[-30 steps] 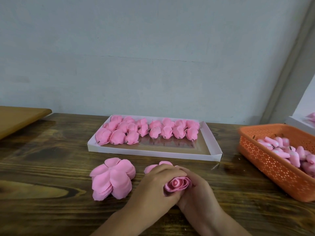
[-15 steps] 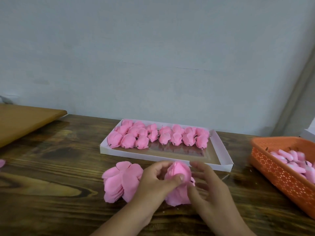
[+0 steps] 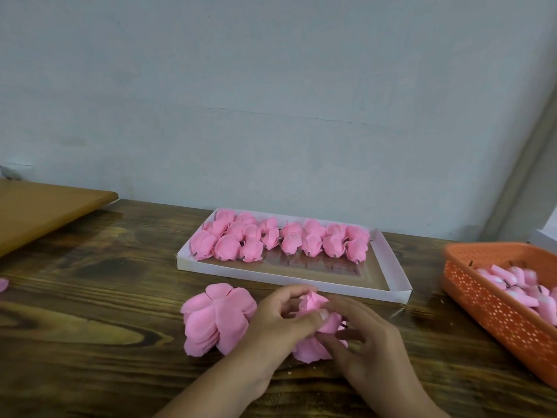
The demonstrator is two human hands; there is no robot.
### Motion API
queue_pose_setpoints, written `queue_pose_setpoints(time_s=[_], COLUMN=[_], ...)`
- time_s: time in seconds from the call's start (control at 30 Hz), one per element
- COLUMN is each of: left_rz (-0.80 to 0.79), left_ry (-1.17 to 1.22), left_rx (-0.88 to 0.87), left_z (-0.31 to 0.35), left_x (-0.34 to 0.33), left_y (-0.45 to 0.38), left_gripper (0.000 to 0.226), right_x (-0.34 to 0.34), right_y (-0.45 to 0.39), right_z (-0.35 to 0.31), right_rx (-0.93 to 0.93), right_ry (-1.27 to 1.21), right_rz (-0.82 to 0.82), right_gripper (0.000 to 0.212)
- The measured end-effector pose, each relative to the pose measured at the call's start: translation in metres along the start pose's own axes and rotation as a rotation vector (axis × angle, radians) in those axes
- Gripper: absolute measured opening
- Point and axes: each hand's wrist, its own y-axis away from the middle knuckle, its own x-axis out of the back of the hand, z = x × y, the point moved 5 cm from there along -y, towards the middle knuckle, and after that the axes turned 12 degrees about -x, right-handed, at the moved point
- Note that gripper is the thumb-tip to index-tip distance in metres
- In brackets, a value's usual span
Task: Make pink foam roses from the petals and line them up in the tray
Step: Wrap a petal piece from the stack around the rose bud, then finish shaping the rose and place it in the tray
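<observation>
Rose half-formed, on table at 6 o'clock of tray. Left hand curled, thumb and fingers pinching upper petals; right hand loosely curled, fingertips at lower petals, grip there unclear. Foam likely light, soft, easily creased: best pinched at base, not squeezed at bloom. Rose base hidden by fingers. Loose petal stack at 9 o'clock. Basket cut off at 3 o'clock.
</observation>
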Motion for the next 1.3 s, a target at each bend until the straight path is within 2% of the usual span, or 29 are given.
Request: queue_pose_setpoints(time_s=[0.27, 0.43, 0.53, 0.6, 0.67, 0.8, 0.87, 0.93, 1.0, 1.2, 1.3], left_rz=[-0.036, -0.047, 0.047, 0.170, 0.242, 0.153, 0.132, 0.172, 0.230, 0.395, 0.424], left_ry=[-0.036, 0.175, 0.263, 0.081, -0.154, -0.398, -0.445, -0.439, -0.421, -0.286, -0.310], left_rx=[0.051, 0.070, 0.033, -0.101, -0.341, -0.878, -1.062, -1.160, -1.180, -0.990, -0.982], left_z=[0.001, 0.003, 0.003, 0.005, 0.015, 0.035, 0.037, 0.040, 0.044, 0.046, 0.047], left_x=[-0.001, -0.005, -0.003, 0.005, 0.009, -0.007, -0.015, -0.015, -0.010, 0.006, 0.005], left_y=[0.001, 0.002, 0.000, -0.002, 0.003, 0.025, 0.034, 0.039, 0.040, 0.033, 0.032], left_gripper=[0.036, 0.038, 0.027, 0.018, 0.021, 0.024, 0.025, 0.026, 0.026, 0.038, 0.051], right_x=[0.007, 0.012, 0.013, 0.012, 0.012, -0.003, -0.013, -0.027, -0.044, -0.081, -0.095], right_y=[-0.001, -0.002, -0.005, -0.011, -0.021, -0.053, -0.078, -0.104, -0.126, -0.161, -0.162], right_z=[0.002, 0.006, 0.012, 0.017, 0.019, 0.021, 0.024, 0.026, 0.030, 0.046, 0.051], right_rx=[-0.034, -0.056, -0.182, -0.294, -0.394, -0.588, -0.653, -0.692, -0.732, -0.766, -0.767], right_ry=[0.046, 0.023, -0.107, -0.224, -0.290, -0.376, -0.332, -0.294, -0.286, -0.204, -0.123], right_rz=[0.004, 0.059, 0.083, 0.076, 0.069, 0.076, 0.155, 0.188, 0.193, 0.194, 0.175], right_gripper=[0.064, 0.060, 0.050, 0.038, 0.028, 0.015, 0.018, 0.028, 0.031, 0.039, 0.039])
